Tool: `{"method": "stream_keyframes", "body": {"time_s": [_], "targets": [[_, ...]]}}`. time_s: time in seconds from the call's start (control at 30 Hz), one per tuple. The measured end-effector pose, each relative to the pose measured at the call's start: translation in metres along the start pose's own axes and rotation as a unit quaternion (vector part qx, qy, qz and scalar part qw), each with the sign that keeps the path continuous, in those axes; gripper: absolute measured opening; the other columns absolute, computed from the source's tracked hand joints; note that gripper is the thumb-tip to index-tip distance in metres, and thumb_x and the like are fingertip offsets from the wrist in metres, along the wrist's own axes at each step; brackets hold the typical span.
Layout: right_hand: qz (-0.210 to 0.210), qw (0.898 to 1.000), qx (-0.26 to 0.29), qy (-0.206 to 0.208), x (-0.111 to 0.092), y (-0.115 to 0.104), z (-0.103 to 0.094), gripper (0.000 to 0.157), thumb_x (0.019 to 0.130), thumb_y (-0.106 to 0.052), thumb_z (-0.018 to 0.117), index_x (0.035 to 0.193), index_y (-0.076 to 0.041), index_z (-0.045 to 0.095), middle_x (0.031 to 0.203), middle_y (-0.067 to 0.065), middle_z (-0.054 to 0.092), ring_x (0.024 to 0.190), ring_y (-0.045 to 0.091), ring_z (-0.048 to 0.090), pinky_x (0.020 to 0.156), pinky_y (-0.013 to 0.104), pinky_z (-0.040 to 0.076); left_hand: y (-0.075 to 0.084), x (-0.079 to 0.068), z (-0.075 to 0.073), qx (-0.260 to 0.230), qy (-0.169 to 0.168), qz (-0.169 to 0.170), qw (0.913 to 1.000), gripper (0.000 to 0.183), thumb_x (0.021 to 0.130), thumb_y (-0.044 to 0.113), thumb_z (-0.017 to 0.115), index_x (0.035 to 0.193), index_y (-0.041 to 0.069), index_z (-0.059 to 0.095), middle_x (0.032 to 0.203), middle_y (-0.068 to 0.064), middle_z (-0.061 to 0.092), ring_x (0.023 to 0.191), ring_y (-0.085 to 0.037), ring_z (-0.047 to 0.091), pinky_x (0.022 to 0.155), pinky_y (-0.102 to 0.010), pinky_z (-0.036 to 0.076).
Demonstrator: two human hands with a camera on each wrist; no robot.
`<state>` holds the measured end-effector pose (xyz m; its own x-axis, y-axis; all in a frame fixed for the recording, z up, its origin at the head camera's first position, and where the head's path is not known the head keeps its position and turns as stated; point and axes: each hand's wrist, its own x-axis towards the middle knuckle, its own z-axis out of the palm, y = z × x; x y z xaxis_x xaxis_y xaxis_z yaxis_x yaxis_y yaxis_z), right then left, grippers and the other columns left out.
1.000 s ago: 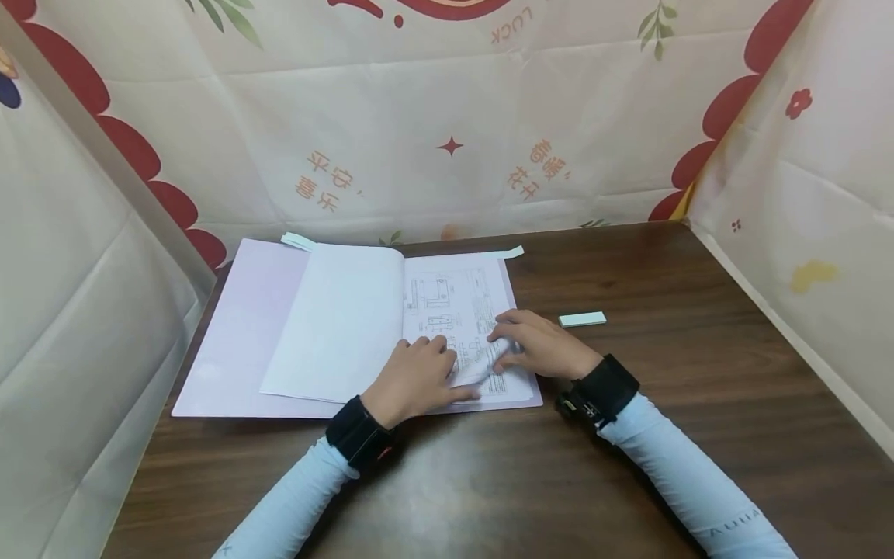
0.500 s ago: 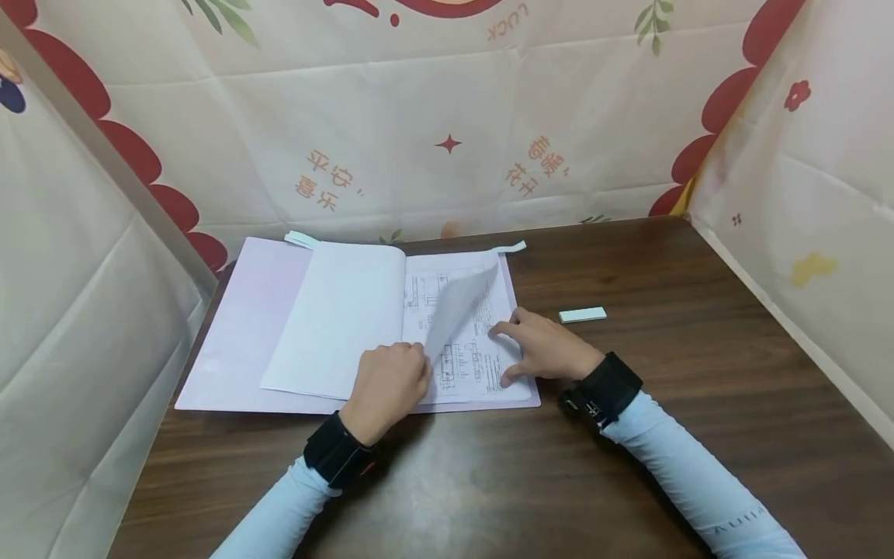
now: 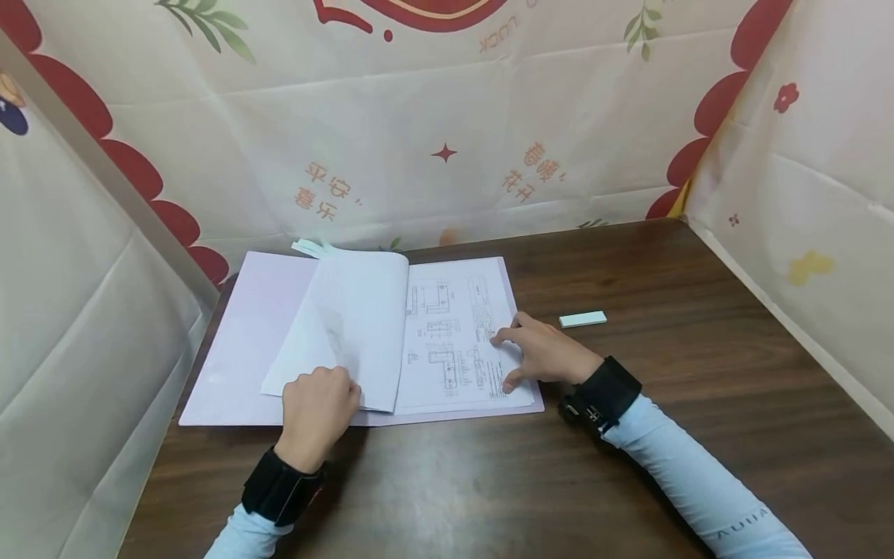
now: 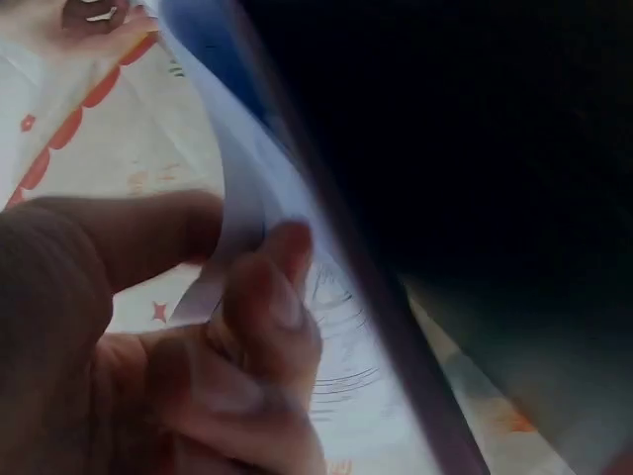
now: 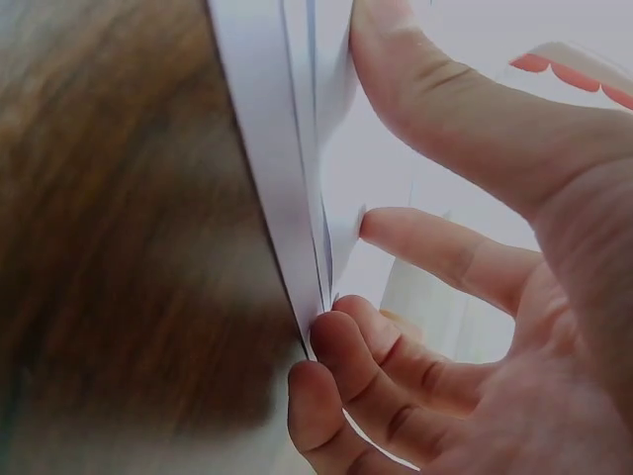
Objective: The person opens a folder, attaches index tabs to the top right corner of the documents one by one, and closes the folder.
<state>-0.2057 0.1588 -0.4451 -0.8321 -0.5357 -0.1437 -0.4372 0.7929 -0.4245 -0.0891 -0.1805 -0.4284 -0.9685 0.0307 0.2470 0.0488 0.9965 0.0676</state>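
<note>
A folder with a pale lilac cover (image 3: 251,318) lies spread on the table, holding white sheets. The right-hand page (image 3: 447,334) carries line drawings and small print. Over the left side, my left hand (image 3: 317,411) pinches a turned page (image 3: 335,318) near its lower edge. In the left wrist view the page (image 4: 242,188) runs between thumb and fingers. My right hand (image 3: 545,351) rests at the right edge of the drawing page, fingers spread and fingertips on the paper. In the right wrist view its fingertips (image 5: 381,223) meet the sheet edges.
A small pale green strip (image 3: 583,319) lies on the brown wooden table (image 3: 628,272) right of the folder. Another pale green tab (image 3: 307,248) sticks out at the folder's top left. A printed cloth (image 3: 447,109) hangs behind and at both sides.
My left hand has lifted the page off the right side and carried it over to the left. The pale green tab at top right has gone from there. My right hand stays nearly still.
</note>
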Motion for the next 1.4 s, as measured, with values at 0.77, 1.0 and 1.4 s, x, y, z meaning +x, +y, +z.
{"method": "stream_keyframes", "body": {"time_s": [0.77, 1.0, 1.4], "targets": [[-0.018, 1.000, -0.017, 0.005, -0.003, 0.007, -0.004, 0.067, 0.073, -0.044, 0.093, 0.129, -0.019, 0.068, 0.108, 0.008, 0.057, 0.089, 0.021, 0.055, 0.071, 0.031, 0.046, 0.075, 0.036, 0.006, 0.000, -0.087, 0.196, 0.9767, 0.036, 0.089, 0.044, 0.079, 0.105, 0.012, 0.075, 0.073, -0.002, 0.064, 0.062, -0.017, 0.050, 0.054, -0.029, 0.042], [0.099, 0.989, -0.017, 0.112, -0.009, 0.051, -0.043, 0.036, 0.091, -0.042, 0.078, 0.086, -0.010, 0.064, 0.079, 0.007, 0.059, 0.071, 0.022, 0.054, 0.061, 0.034, 0.042, 0.090, 0.046, 0.018, 0.005, -0.154, 0.202, 0.9672, 0.056, 0.084, 0.049, 0.082, 0.133, 0.024, 0.069, 0.126, -0.010, 0.066, 0.112, -0.034, 0.060, 0.091, -0.055, 0.050], [0.211, 0.972, 0.028, 0.098, -0.020, 0.096, -0.058, 0.050, 0.088, -0.050, 0.079, 0.087, -0.002, 0.064, 0.080, 0.012, 0.057, 0.076, 0.029, 0.054, 0.062, 0.035, 0.042, 0.090, 0.047, 0.027, -0.020, -0.171, 0.194, 0.9659, 0.058, 0.091, 0.051, 0.074, 0.143, 0.027, 0.062, 0.140, -0.009, 0.062, 0.121, -0.035, 0.059, 0.093, -0.055, 0.048]]}}
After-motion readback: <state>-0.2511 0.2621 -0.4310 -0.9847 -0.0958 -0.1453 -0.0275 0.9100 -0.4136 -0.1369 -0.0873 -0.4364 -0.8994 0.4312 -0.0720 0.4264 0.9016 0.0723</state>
